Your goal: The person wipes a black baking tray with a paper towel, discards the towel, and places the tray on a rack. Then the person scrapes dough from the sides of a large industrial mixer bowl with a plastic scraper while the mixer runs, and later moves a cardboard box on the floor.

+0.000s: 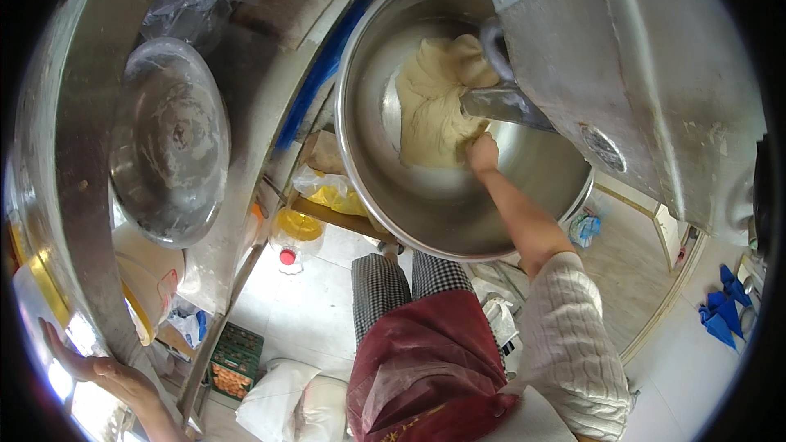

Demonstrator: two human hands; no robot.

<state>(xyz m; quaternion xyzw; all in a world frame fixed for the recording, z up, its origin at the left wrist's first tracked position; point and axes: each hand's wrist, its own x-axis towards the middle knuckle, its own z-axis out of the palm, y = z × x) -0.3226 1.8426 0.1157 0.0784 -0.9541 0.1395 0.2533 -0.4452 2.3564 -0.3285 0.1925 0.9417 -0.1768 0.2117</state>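
A large steel mixing bowl (424, 215) holds a pale mass of dough (433, 110) under the metal arm (506, 107) of a dough mixer (589, 49). My right hand (483, 152) reaches into the bowl, fingers curled on the lower right edge of the dough, just below the metal arm. Far off at the lower left, my left hand (110, 377) is spread beside the steel counter edge, with nothing seen in it. Part of that hand is cut by the bright, curved rim of the picture.
A steel basin (178, 141) with whitish residue stands on the left counter. Below are a bottle of yellow liquid with a red cap (287, 256), a green crate (236, 353) of eggs and white sacks (276, 396). Blue cloth (724, 310) lies at the right.
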